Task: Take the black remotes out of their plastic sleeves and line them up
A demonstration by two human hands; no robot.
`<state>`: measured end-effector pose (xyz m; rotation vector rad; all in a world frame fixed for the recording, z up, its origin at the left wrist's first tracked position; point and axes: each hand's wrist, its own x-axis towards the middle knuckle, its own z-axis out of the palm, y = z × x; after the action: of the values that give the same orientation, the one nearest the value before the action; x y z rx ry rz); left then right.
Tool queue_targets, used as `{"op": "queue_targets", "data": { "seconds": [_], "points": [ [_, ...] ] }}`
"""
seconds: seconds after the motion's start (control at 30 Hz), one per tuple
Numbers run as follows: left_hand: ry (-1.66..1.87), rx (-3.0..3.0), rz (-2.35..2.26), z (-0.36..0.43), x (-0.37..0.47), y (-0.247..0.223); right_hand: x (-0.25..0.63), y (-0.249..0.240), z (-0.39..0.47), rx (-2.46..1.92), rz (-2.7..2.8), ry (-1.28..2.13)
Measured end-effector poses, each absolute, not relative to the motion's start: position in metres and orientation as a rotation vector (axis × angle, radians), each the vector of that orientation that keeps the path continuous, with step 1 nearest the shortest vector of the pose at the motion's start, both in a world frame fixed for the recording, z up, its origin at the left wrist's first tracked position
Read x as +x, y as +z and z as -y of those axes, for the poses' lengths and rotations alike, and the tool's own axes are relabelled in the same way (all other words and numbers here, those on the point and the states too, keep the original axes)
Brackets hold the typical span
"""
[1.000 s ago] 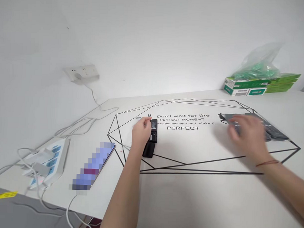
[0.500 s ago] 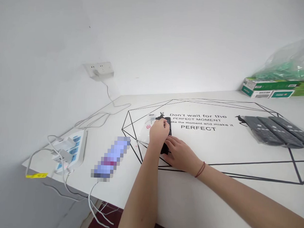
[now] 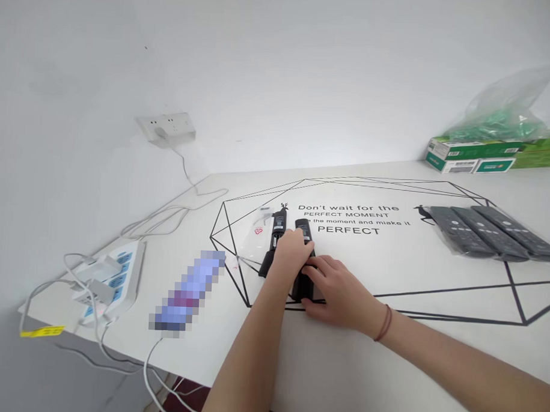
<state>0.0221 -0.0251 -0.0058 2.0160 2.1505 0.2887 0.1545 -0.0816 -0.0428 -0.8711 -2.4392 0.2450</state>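
Two black remotes lie face down near the middle of the desk. My left hand (image 3: pixel 292 253) is closed on the upper part of the right remote (image 3: pixel 303 289), its fingertips near the remote's middle. My right hand (image 3: pixel 337 292) grips the lower part of the same remote from the right side. The left remote (image 3: pixel 279 223) lies partly behind my left hand, with its battery bay uncovered. A loose black piece (image 3: pixel 266 264) rests beside its lower end. Left of it lies a clear plastic bag (image 3: pixel 254 238) with a red mark.
Three wrapped remotes (image 3: pixel 490 233) lie at the right. Green-and-white boxes (image 3: pixel 475 156) with a plastic bag on top stand at the back right. A blurred phone (image 3: pixel 191 293), a power strip (image 3: pixel 128 279) and white cables are at the left.
The view has shifted slightly. Two separate black remotes now show where my hands covered most of the dark shape before. Both hands have moved a little nearer and to the right.
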Motion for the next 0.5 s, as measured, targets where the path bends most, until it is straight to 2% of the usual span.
{"op": "queue_targets", "data": {
  "seconds": [0.23, 0.5],
  "points": [
    [0.297, 1.978, -2.144, 0.032, 0.047, -0.013, 0.195, -0.045, 0.109, -0.934, 2.459, 0.137],
    [0.409, 1.796, -2.089, 0.024, 0.044, -0.013, 0.17, -0.033, 0.12, -1.492, 2.353, 0.048]
  ]
}}
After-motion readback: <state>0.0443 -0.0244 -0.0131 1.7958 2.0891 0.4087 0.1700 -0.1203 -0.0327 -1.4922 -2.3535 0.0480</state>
